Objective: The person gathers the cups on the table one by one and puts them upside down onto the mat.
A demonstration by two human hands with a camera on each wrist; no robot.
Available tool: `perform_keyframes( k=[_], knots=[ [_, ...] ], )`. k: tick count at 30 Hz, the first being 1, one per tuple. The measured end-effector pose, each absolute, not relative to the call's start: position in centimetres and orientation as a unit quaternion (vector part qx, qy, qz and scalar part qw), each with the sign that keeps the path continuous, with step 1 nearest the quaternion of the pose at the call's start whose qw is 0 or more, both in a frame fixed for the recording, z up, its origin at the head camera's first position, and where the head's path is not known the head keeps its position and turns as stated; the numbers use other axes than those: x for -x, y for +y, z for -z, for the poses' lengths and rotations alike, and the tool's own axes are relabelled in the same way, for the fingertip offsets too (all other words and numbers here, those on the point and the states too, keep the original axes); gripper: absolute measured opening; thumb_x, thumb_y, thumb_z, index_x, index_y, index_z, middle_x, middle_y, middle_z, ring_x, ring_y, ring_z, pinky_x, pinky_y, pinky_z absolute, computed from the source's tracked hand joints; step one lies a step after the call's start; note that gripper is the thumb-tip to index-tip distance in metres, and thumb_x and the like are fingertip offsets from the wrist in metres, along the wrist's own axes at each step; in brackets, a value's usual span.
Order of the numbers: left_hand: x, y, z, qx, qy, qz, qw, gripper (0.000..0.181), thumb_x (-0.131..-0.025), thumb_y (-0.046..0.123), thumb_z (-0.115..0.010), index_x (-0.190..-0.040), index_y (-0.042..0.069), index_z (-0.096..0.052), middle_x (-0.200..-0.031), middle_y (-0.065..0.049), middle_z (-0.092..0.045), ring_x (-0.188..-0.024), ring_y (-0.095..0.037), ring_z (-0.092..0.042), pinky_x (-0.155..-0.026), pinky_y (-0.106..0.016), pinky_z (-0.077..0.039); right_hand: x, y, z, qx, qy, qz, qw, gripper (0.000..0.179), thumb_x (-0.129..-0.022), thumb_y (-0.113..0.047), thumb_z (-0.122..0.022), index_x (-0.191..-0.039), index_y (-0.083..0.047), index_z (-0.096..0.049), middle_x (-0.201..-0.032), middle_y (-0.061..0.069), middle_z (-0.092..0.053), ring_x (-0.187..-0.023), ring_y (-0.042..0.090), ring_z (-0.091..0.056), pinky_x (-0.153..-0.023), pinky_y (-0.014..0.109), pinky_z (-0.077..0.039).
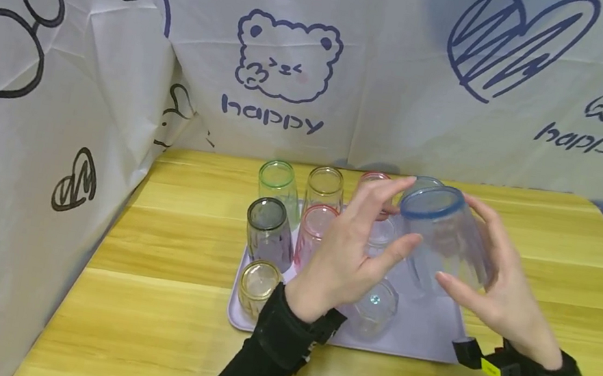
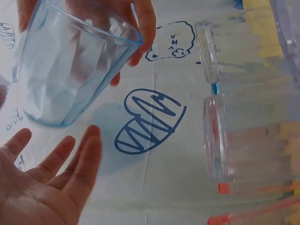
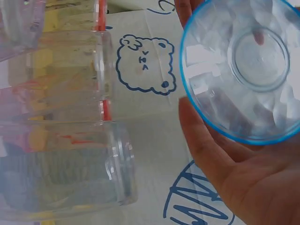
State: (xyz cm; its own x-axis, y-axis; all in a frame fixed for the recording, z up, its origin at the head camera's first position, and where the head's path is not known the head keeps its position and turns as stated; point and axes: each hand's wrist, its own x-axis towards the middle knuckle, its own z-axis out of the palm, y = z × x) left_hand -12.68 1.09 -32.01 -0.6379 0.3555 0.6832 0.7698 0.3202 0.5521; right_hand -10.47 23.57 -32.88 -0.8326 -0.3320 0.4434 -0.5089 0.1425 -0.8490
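Note:
My right hand (image 1: 504, 292) holds a faceted clear glass with a blue rim (image 1: 442, 253), tilted above the right part of a lavender tray (image 1: 425, 339). Thumb and fingers curve around its side. In the right wrist view the round base shows through the wide blue-rimmed mouth. On the glass's other side is my left hand (image 1: 353, 249), thumb and fingers spread. The left wrist view shows the left fingertips (image 2: 95, 133) close to the glass's edge with a small gap.
Several more glasses stand on the tray, among them a green-rimmed one (image 1: 277, 177), a dark one (image 1: 268, 229), a pink one (image 1: 320, 220), a yellow one (image 1: 260, 281) and a clear one (image 1: 377, 308). A printed white cloth (image 1: 384, 115) hangs behind the wooden table (image 1: 164, 271).

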Motion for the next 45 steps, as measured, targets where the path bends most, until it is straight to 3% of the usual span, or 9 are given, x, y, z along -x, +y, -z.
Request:
perform_keyframes(
  k=[11,16,21,31,38,45],
  knots=[
    [11.6,-1.4,32.2,0.314,-0.846,0.379,0.206,0.054,-0.099,0.033,-0.062,-0.148,0.018,-0.045,-0.142,-0.003,-0.054,-0.128,-0.016,-0.058,-0.108,-0.03,-0.049,9.8,24.0,34.9,-0.26,-0.732,-0.617,0.123,0.093,-0.071,0.023,-0.062,-0.155,-0.001,-0.029,-0.15,0.002,-0.049,-0.131,0.009,-0.052,-0.105,0.014,-0.042],
    [10.9,-3.1,32.7,0.3,-0.868,0.337,0.207,0.054,-0.099,0.035,-0.061,-0.148,0.02,-0.046,-0.139,-0.003,-0.055,-0.126,-0.018,-0.058,-0.105,-0.036,-0.052,9.5,24.3,36.3,-0.276,-0.689,-0.654,0.148,0.088,-0.07,0.024,-0.058,-0.152,0.007,-0.031,-0.147,0.008,-0.051,-0.129,0.014,-0.054,-0.104,0.019,-0.045],
    [10.1,-5.4,33.3,0.3,-0.886,0.294,0.197,0.052,-0.1,0.036,-0.061,-0.147,0.019,-0.046,-0.141,-0.004,-0.055,-0.13,-0.019,-0.056,-0.11,-0.037,-0.049,9.2,24.4,37.5,-0.287,-0.653,-0.679,0.173,0.088,-0.067,0.024,-0.058,-0.15,0.011,-0.031,-0.146,0.013,-0.05,-0.13,0.019,-0.053,-0.106,0.022,-0.046],
    [9.0,-10.1,35.1,0.286,-0.916,0.229,0.163,0.052,-0.099,0.035,-0.062,-0.146,0.02,-0.047,-0.141,-0.008,-0.054,-0.127,-0.027,-0.057,-0.109,-0.045,-0.049,7.6,25.3,38.7,-0.292,-0.662,-0.681,0.113,0.105,-0.063,0.035,-0.06,-0.155,0.01,-0.016,-0.152,0.011,-0.043,-0.136,0.015,-0.049,-0.11,0.019,-0.045],
    [8.4,-12.4,36.9,0.278,-0.924,0.213,0.154,0.047,-0.1,0.033,-0.061,-0.143,0.017,-0.052,-0.14,-0.009,-0.055,-0.128,-0.027,-0.057,-0.11,-0.044,-0.048,6.5,26.0,39.8,-0.253,-0.708,-0.656,0.072,0.103,-0.064,0.035,-0.066,-0.152,0.004,-0.021,-0.143,0.002,-0.047,-0.128,0.007,-0.053,-0.103,0.014,-0.048],
    [7.8,-13.4,38.1,0.265,-0.931,0.208,0.142,0.048,-0.099,0.033,-0.063,-0.143,0.016,-0.053,-0.14,-0.01,-0.056,-0.127,-0.027,-0.058,-0.108,-0.046,-0.049,6.2,26.1,41.0,-0.244,-0.728,-0.636,0.076,0.099,-0.063,0.033,-0.07,-0.146,0.003,-0.025,-0.135,0.003,-0.05,-0.119,0.005,-0.057,-0.095,0.01,-0.049]
  ],
)
